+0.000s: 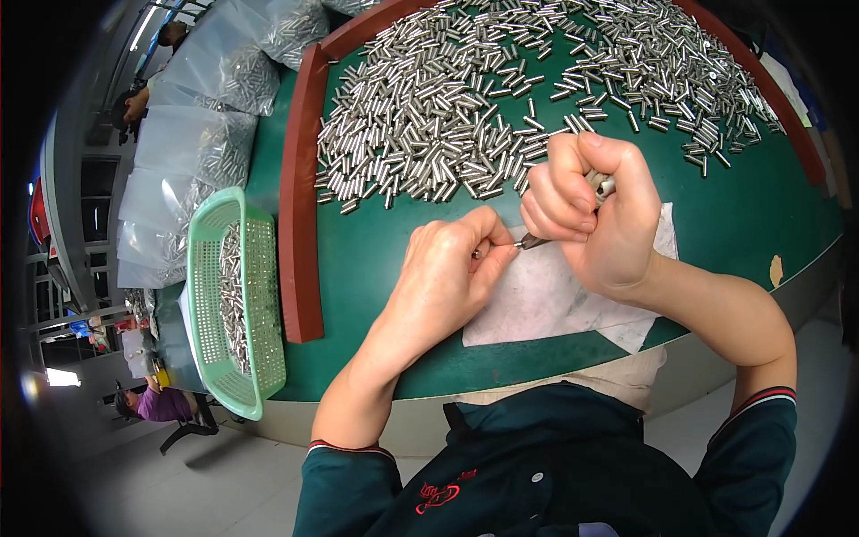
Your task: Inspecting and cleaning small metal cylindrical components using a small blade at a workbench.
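Note:
My left hand [443,273] is closed in a pinch over the green table, with a small shiny metal cylinder mostly hidden between its fingertips. Wrapped in a fist, my right hand [595,210] grips a hand tool whose dark, narrow tip [531,241] points left and meets the piece at my left fingertips. The pale butt of its handle shows by the right thumb; its exact kind is hidden. Beneath both hands lies a stained white cloth [528,304]. Just beyond them spreads a big pile of loose metal cylinders [429,116].
A dark red raised rail [302,206] borders the pile at the left, and another [761,80] at the right. A green plastic basket [253,295] holds more cylinders. Clear bags of cylinders [228,148] line the far left. A seated person [161,403] is beyond.

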Demonstrator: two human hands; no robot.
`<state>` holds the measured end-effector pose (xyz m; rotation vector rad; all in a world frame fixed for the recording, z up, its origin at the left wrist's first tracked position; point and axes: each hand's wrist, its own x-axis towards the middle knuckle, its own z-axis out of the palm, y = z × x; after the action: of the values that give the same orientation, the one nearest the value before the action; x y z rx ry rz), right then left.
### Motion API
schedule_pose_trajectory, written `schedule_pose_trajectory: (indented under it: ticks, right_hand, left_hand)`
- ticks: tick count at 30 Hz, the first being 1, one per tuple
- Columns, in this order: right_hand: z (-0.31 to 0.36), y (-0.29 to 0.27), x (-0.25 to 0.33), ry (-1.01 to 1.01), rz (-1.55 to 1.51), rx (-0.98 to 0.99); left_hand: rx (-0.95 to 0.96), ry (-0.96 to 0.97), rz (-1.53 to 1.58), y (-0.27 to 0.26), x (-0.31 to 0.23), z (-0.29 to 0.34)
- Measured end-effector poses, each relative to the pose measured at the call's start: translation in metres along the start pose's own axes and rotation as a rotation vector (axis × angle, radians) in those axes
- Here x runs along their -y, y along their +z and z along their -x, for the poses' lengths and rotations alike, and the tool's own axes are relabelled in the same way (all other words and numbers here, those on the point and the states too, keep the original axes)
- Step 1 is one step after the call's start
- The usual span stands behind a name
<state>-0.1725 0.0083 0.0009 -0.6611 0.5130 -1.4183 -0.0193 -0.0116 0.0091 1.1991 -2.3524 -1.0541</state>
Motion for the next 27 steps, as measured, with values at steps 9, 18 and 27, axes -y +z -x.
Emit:
schedule_pose_trajectory:
  ticks: [9,18,27]
  right_hand:
    - [0.002,0.0053,-0.0047,-0.028,0.106,0.023]
    - [0.0028,0.0064,-0.0078,-0.088,0.143,0.049]
    - [-0.0007,0.0004,-0.0045,-0.016,0.119,0.025]
  left_hand:
    - [0.006,0.0,0.036,0.0006,0.0019,-0.002]
    - [0.022,-0.006,0.038,-0.0007,-0.0001,-0.0032]
    - [-0.005,-0.025,0.042,-0.0014,-0.0014,0.0009]
